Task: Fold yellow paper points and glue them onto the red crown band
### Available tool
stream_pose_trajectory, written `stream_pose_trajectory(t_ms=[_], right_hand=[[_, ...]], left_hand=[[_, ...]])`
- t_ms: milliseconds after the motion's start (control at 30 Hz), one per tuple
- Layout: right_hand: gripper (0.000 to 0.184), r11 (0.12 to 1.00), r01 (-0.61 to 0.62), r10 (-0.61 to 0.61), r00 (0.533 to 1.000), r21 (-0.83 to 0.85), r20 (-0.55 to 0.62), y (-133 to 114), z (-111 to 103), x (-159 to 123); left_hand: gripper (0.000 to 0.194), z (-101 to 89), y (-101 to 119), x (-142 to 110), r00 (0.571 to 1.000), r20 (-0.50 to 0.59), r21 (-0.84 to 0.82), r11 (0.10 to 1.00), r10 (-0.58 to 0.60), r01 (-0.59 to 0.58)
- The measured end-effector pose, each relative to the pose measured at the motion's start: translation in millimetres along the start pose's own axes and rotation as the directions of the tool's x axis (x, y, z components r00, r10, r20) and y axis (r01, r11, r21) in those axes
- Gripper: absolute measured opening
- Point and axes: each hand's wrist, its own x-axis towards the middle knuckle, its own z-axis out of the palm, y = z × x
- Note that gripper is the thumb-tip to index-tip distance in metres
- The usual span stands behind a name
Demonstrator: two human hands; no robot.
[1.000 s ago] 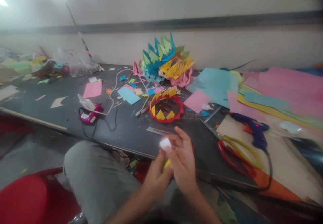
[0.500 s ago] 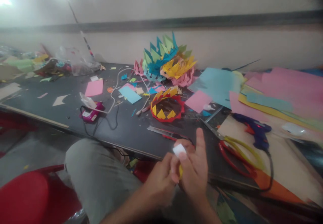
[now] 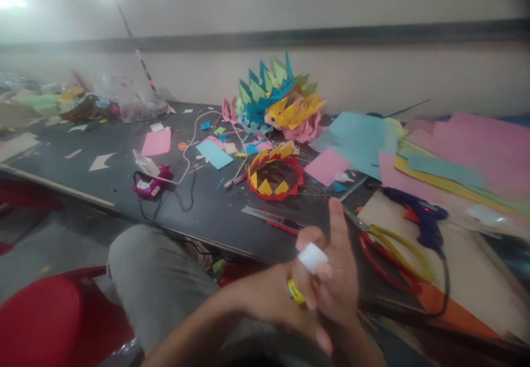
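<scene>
Both my hands are held together just below the front edge of the black table [image 3: 83, 174]. My left hand [image 3: 265, 301] is closed round a small yellow object [image 3: 295, 292]. My right hand [image 3: 337, 278] pinches the white piece [image 3: 312, 257] at that object's top, with one finger stretched upward. What the yellow-and-white object is stays unclear. Close beyond the hands lie a red-handled cutter [image 3: 273, 219] and scissors [image 3: 389, 251] with red and yellow handles.
On the table stand a red paper ring with yellow points [image 3: 275, 176], a heap of spiky coloured paper shapes [image 3: 277, 99], a blue glue gun [image 3: 422, 215], a pink device with cables [image 3: 151, 186] and large coloured sheets [image 3: 455, 152]. A red chair [image 3: 37, 323] is at lower left, beside my grey-trousered knee [image 3: 157, 278].
Both hands moved to the right and a little lower with the yellow-and-white object. The left hand now crosses further over, and one right finger points up.
</scene>
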Motion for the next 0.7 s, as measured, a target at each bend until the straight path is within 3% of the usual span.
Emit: stream_pose_trajectory(t_ms=[100, 167, 233, 267, 300, 367, 400, 467, 533, 600, 700], right_hand=[[0.08, 1.0, 0.01, -0.011, 0.999, 0.013, 0.047, -10.3, -1.1, 1.0], [0.078, 0.998, 0.056, -0.056, 0.997, -0.006, 0.044, -24.4, -8.0, 5.0], [0.076, 0.984, 0.169, -0.17, 0.985, -0.053, -0.031, -42.3, -19.4, 14.0], [0.075, 0.959, 0.269, -0.277, 0.956, -0.087, -0.1, -50.6, -25.5, 20.1], [0.073, 0.93, 0.344, -0.36, 0.924, -0.13, -0.133, -57.2, -31.3, 27.0], [0.075, 0.895, 0.388, -0.43, 0.883, -0.221, -0.19, -61.0, -40.7, 40.8], [0.075, 0.884, 0.368, -0.429, 0.883, -0.287, -0.19, -57.3, -44.5, 47.0], [0.079, 0.865, 0.201, -0.295, 0.945, -0.459, -0.143, -39.8, -52.0, 56.7], [0.076, 0.803, 0.082, -0.162, 0.983, -0.59, -0.084, -14.7, -61.3, 62.8], [0.075, 0.754, 0.075, -0.176, 0.98, -0.653, -0.091, 8.9, -72.2, 66.7], [0.078, 0.721, 0.059, -0.19, 0.975, -0.691, -0.116, 30.1, -86.1, 71.4]], left_hand=[[0.053, -2.9, 3.8, 0.4, 0.981, 0.098, -0.079, 0.981, -0.168, 0.176], [0.051, -7.3, -0.1, -1.4, 0.945, 0.232, -0.226, 0.932, -0.23, 0.283], [0.058, -11.9, -9.3, -5.9, 0.884, 0.398, -0.356, 0.847, -0.245, 0.395], [0.069, -13.6, -15.6, -9.2, 0.855, 0.453, -0.387, 0.808, -0.253, 0.444], [0.077, -14.9, -22.4, -12.9, 0.872, 0.406, -0.408, 0.799, -0.274, 0.441], [0.073, -16.4, -35.7, -20.8, 0.923, 0.223, -0.367, 0.851, -0.312, 0.376], [0.065, -17.1, -41.4, -24.5, 0.946, 0.134, -0.358, 0.876, -0.294, 0.323], [0.051, -20.0, -49.2, -30.4, 0.979, -0.041, -0.396, 0.903, -0.198, 0.166], [0.043, -25.3, -52.3, -33.7, 0.98, -0.182, -0.475, 0.88, -0.078, -0.018], [0.038, -31.6, -52.5, -34.9, 0.959, -0.284, -0.515, 0.843, 0.004, -0.156], [0.034, -38.6, -52.1, -34.3, 0.94, -0.339, -0.486, 0.846, 0.045, -0.217]])
